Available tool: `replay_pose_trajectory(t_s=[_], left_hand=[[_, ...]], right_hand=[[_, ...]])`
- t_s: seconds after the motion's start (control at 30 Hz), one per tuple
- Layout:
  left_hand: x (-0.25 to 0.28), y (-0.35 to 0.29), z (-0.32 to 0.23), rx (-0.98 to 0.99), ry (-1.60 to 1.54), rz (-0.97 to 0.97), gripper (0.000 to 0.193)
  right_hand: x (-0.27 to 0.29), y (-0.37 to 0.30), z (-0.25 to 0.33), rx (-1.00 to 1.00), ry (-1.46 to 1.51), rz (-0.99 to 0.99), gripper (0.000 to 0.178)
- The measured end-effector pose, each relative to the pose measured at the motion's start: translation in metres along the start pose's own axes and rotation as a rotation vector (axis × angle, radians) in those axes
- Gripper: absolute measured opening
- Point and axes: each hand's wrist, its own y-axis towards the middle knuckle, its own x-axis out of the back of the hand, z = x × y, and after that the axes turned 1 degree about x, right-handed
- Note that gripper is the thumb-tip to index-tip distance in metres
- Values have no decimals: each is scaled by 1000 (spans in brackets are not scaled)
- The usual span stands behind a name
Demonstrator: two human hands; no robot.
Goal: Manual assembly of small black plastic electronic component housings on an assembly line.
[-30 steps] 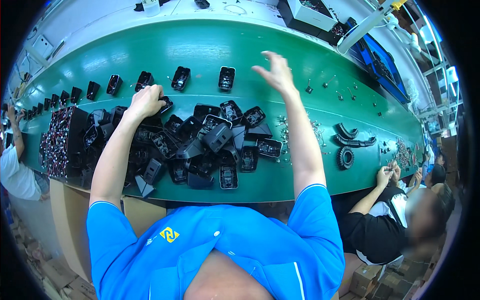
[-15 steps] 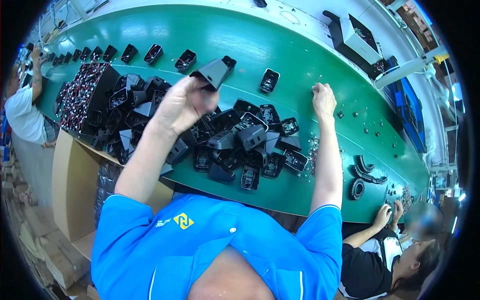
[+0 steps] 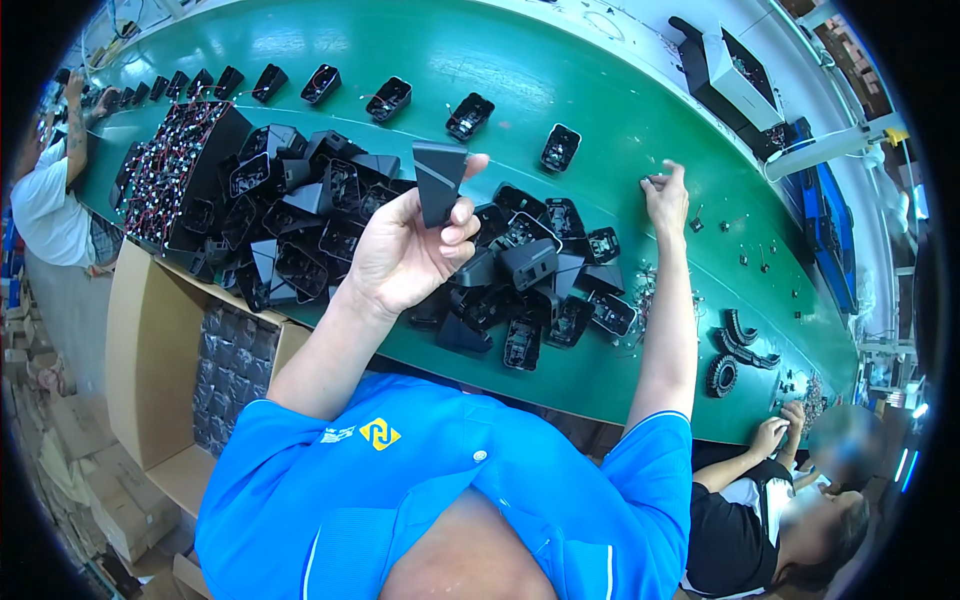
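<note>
My left hand (image 3: 415, 250) grips a black plastic housing (image 3: 438, 185) between thumb and fingers, held up above the bench with a smooth flat side showing. Farther right, my right hand (image 3: 667, 200) is over the green surface, its fingertips drawn together around something too small to make out. Between my hands lies a heap of open black housings (image 3: 530, 262), tumbled at many angles. A single open housing (image 3: 561, 148) sits on the bench between and beyond my hands. Another, with parts inside (image 3: 469, 116), rests just past the held one.
A row of housings (image 3: 388, 100) runs off to the far left. Beside the heap is a black bin of wired parts (image 3: 180, 165); below it, an open cardboard box (image 3: 150, 370). Curved black pieces (image 3: 740, 345) lie right. Co-workers sit left and right.
My left hand has turned the housing, so a different side shows, and brought it nearer me. My right hand's index finger has lifted away from its closed fist. The whole view has shifted slightly.
</note>
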Motion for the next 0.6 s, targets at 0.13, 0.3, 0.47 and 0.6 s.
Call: replay_pose_trajectory(t_s=[0.13,0.3,0.47,0.6], left_hand=[[-5,-2,6,-100,206,-110,54],[-16,-1,15,-209,404,-210,52],[-14,5,25,-236,392,-123,49],[-19,14,37,-236,429,-86,48]], right_hand=[[-4,1,-2,-73,35,12,10],[6,-18,26,1,194,-6,10],[35,-89,156,236,667,12,10],[47,-157,218,491,804,88,20]])
